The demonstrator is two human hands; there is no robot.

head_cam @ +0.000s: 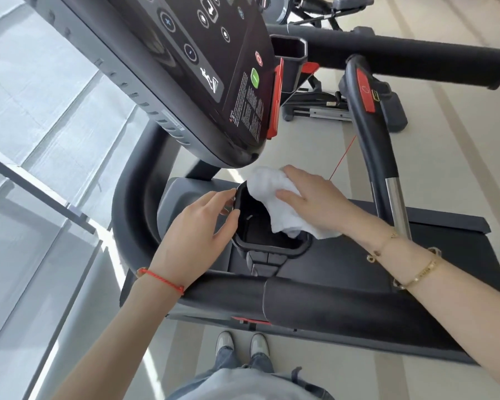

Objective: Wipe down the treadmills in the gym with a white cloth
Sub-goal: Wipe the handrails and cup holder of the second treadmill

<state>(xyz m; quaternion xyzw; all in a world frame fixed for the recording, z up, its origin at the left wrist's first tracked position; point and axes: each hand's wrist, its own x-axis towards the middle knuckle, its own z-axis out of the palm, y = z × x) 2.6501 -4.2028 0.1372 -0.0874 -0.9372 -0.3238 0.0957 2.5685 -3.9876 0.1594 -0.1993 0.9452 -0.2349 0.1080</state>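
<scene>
Wiping looks only partly done: the right hand (312, 197) presses the bunched white cloth (274, 203) into the treadmill's cup holder (267, 243) while the left hand (197, 226), fingers loosely curled, steadies its rim, with console (191, 67) and handrails (387, 56) seemingly left.

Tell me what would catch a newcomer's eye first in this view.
The white cloth, gripped by the right hand, stands out over the dark cup holder at centre. The left hand touches the holder's near rim. Above them hangs the tilted black console with its green button.
</scene>
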